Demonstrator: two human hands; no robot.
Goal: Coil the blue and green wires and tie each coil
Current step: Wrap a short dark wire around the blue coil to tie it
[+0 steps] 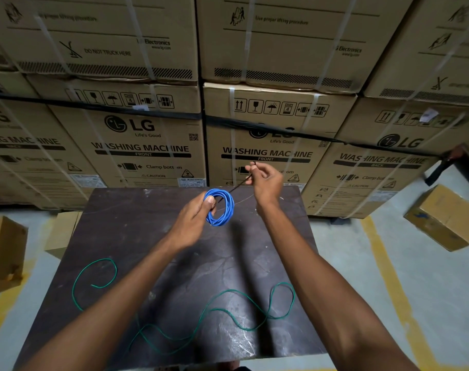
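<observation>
Your left hand (194, 218) grips the blue wire coil (220, 207), thumb and fingers curled round its left side, holding it above the far half of the desk (137, 236). Your right hand (265, 183) is raised just beyond and to the right of the coil, its fingers pinching a thin black tie (238, 184) that runs from those fingers down to the coil's upper edge; its short end sticks up past your fingertips. The green wire (228, 303) lies uncoiled on the near half of the desk, looping from a curl at the left, under your forearms, to a wide bend at the right. The desk is a dark, scuffed slab with pale scratches and worn patches. Behind it rises a wall of stacked cardboard cartons (147, 145) printed with washing machine labels and bound with pale straps. The floor (415, 290) is grey concrete with worn yellow lines. A small cardboard box (447, 218) sits on it to the right, and another box (3, 250) to the left.
</observation>
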